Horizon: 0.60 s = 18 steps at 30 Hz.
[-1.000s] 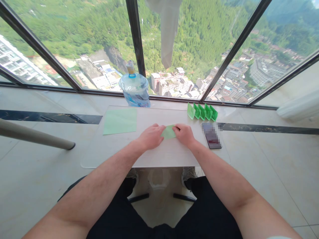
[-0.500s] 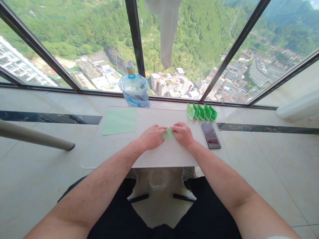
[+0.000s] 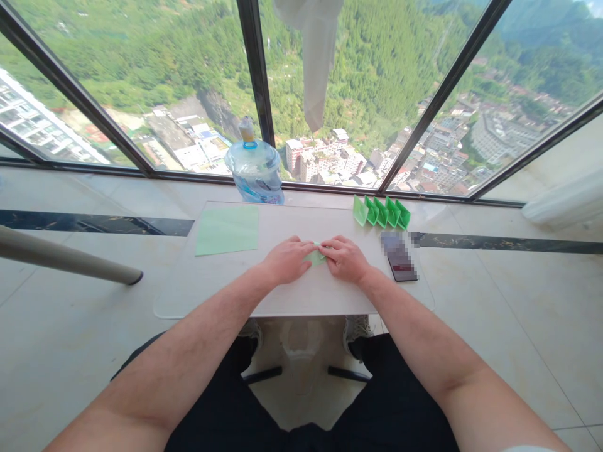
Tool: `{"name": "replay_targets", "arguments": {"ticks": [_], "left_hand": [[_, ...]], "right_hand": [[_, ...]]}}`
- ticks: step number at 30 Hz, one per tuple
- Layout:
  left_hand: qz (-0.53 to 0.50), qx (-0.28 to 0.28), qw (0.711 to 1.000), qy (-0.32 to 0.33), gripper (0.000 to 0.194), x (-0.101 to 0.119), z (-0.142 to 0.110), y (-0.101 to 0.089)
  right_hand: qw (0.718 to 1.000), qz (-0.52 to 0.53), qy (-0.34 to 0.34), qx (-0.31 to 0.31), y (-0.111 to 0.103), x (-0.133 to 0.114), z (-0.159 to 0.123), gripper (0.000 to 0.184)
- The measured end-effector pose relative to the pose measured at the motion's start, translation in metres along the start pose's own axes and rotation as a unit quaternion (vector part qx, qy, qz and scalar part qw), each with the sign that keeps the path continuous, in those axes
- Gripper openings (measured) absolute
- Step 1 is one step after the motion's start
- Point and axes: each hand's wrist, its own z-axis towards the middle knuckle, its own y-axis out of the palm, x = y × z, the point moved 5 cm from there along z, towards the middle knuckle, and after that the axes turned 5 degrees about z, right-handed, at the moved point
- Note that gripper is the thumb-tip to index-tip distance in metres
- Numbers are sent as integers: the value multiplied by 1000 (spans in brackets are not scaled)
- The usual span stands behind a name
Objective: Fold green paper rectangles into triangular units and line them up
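A small folded piece of light green paper (image 3: 316, 258) lies on the white table (image 3: 282, 301), between my two hands. My left hand (image 3: 291, 258) rests over its left side, with fingertips and thumb pressed on the paper. From the other side, my right hand (image 3: 345, 256) has its fingers and thumb closed at the paper's upper right edge. Part of the paper is hidden under the fingers. A larger flat sheet of light green paper (image 3: 227, 230) lies at the table's left. Several folded green paper pieces (image 3: 380, 212) stand in a row at the back right.
A mobile phone (image 3: 400, 258), partly pixelated, lies at the table's right. Behind the table stands a large clear water bottle (image 3: 254, 171) against the window. A grey pole (image 3: 70, 256) reaches in from the left. My legs are on either side below the table.
My right hand has shifted slightly left along the paper's upper edge, and its fingers now cover more of it. My left hand stays nearly in place.
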Motion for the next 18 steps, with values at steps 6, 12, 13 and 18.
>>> {"name": "replay_targets", "arguments": {"ticks": [6,12,13,18], "left_hand": [[28,1,999,17,39,1,0,3],[48,12,999,-3,37,2,0,7],[50,10,999,-3,37,3,0,7],[47,10,999,3,34,3,0,7]], "right_hand": [[1000,5,-12,4,-4,-2,0,30],[999,22,-38,28,-6,0,1,24],[998,24,-41,29,-6,0,1,24],[998,35,-45,32,-5,3,1,24]]}}
